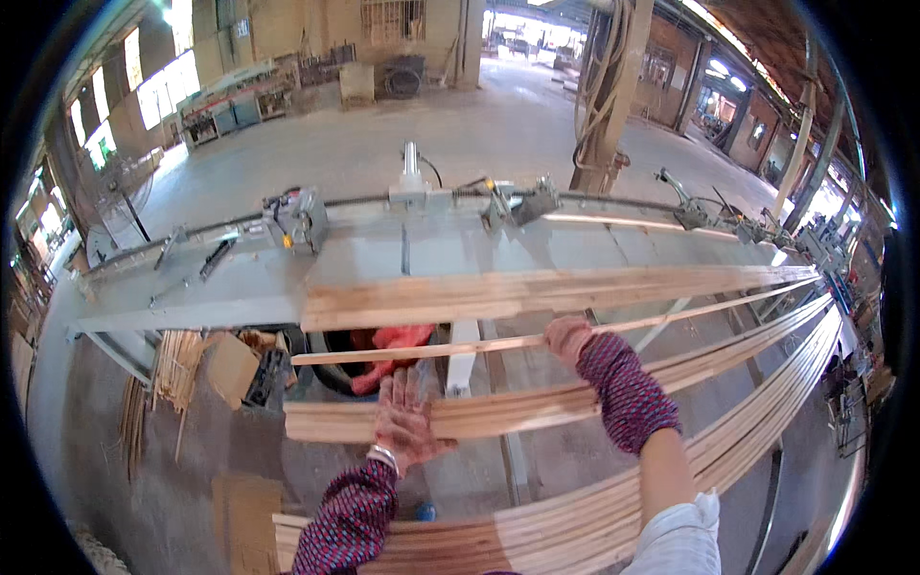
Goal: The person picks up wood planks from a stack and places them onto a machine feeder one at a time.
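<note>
**One strip [460, 349] in hand, near side of bench [364, 254]**

Step looks like single-strip handling. Right hand [570, 340] curled closed around the strip, between bench and bundle [326, 420]. Left hand [407, 422] flat on the bundle, fingers spread, gripping nothing. Next move likely calls for support along the length (long, probably whippy). Bench: grey, boards [431, 295] on its near edge. Beyond bench: bare floor [402, 125], post [613, 105].

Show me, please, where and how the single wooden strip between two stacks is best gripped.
I would pinch the single strip across its narrow width from above, about where the right hand is: it's long and thin, and gaps part it there from the upper stack and lower stack, whereas its right end nears them.
</note>
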`<state>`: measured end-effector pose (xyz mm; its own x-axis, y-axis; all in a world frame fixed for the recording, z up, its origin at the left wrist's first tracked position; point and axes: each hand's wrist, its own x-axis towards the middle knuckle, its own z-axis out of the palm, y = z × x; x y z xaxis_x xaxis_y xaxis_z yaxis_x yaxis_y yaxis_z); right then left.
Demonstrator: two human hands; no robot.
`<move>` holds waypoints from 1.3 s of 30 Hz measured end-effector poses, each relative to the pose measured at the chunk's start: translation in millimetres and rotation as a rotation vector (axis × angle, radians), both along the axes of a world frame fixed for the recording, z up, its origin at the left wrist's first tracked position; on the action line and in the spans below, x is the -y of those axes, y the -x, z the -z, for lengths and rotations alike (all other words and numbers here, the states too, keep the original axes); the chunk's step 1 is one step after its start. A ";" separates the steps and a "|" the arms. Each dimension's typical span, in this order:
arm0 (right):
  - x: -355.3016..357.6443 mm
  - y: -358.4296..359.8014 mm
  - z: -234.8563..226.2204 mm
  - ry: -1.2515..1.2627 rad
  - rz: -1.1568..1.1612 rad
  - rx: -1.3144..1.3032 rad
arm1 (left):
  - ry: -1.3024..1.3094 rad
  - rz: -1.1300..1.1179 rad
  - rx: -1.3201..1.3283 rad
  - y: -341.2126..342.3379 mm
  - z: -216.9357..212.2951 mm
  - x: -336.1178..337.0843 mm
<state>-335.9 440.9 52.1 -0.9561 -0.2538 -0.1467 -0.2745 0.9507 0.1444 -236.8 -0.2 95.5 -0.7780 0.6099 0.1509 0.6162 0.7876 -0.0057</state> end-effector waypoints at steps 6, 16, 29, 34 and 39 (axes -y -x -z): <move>11.4 -116.9 -70.5 0.508 0.219 0.395 | 0.089 0.114 0.104 17.1 -12.6 -13.9; 24.9 -17.3 -33.0 0.115 0.191 -0.469 | 0.055 0.074 0.339 19.2 -23.1 -18.9; 10.7 -52.0 -90.0 0.136 0.117 0.315 | 0.136 0.067 0.138 14.7 -18.7 -13.8; 8.5 -78.0 -97.7 0.311 0.272 0.447 | 0.071 0.124 0.181 21.7 -20.7 -16.7; -5.6 -9.1 -52.2 0.155 0.174 -0.184 | 0.083 0.136 0.245 22.9 -23.7 -27.5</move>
